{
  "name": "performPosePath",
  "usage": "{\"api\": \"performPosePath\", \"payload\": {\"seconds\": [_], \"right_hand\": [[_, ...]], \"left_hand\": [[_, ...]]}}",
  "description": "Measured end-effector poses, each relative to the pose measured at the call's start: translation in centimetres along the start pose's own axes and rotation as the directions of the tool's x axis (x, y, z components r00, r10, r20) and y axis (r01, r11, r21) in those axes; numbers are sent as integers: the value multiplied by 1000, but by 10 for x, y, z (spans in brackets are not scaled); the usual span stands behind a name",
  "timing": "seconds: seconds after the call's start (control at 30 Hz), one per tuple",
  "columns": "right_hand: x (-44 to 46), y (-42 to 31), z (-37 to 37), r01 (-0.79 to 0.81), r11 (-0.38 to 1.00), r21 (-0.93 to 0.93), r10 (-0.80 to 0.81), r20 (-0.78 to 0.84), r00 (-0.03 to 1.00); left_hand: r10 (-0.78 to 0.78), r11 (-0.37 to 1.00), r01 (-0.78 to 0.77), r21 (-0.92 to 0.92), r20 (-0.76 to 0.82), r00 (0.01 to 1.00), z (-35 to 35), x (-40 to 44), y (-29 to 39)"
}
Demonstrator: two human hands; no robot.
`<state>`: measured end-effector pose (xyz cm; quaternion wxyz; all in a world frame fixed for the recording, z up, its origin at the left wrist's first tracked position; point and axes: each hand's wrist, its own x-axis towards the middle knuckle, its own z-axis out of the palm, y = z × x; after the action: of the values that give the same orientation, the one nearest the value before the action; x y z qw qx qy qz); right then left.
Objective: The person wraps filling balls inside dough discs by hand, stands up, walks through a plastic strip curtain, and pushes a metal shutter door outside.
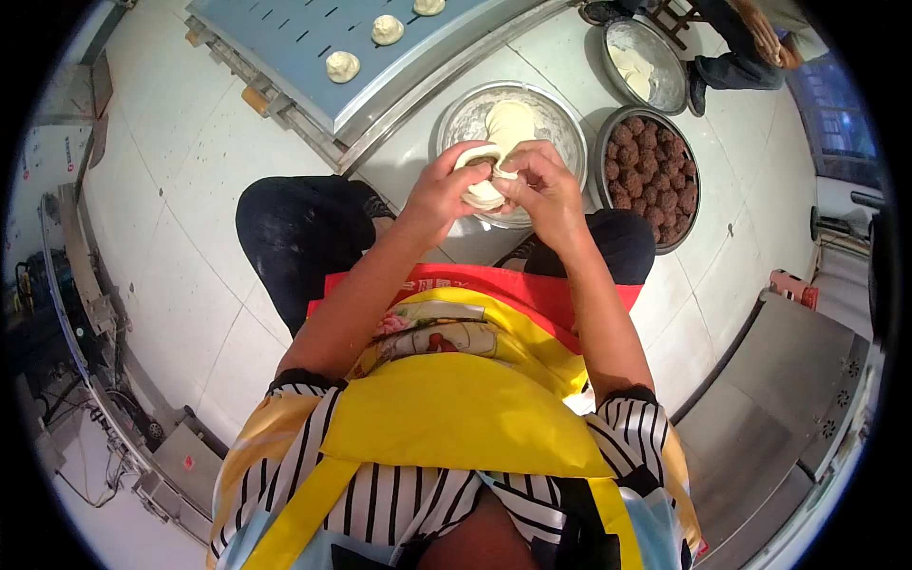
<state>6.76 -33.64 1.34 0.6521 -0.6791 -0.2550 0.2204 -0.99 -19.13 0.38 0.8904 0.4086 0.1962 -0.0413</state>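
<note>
Between my hands is a partly gathered bun [484, 197] of pale dough, its rim raised around a dark filling that shows a little. My left hand [439, 190] cups its left side with the thumb over the rim. The fingers of my right hand [546, 190] pinch the dough edge on the right. Just beyond and partly beneath them sits a floured metal basin [559, 106] with a stack of round dough wrappers [510, 122]. To its right, a dark-rimmed basin [696, 195] holds many brown filling balls [649, 171].
A blue slotted tray [285, 47] on a metal frame carries several shaped buns [343, 66] at upper left. Another metal basin [673, 90] with wrappers stands at upper right, near a seated person's hands [768, 40]. Stainless steel equipment [774, 380] stands on the right.
</note>
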Motion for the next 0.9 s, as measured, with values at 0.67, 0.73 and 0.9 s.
{"api": "performPosePath", "payload": {"seconds": [0.67,0.73,0.9], "right_hand": [[4,-2,3,6,991,-134,3,72,997],[4,-5,3,13,992,-125,-2,86,996],[10,-3,-12,-217,970,111,215,30,976]], "left_hand": [[146,924,-127,360,-28,989,-16,11,-17],[103,906,-102,410,19,995,-16,13,-14],[46,976,-67,209,104,993,0,-4,15]]}}
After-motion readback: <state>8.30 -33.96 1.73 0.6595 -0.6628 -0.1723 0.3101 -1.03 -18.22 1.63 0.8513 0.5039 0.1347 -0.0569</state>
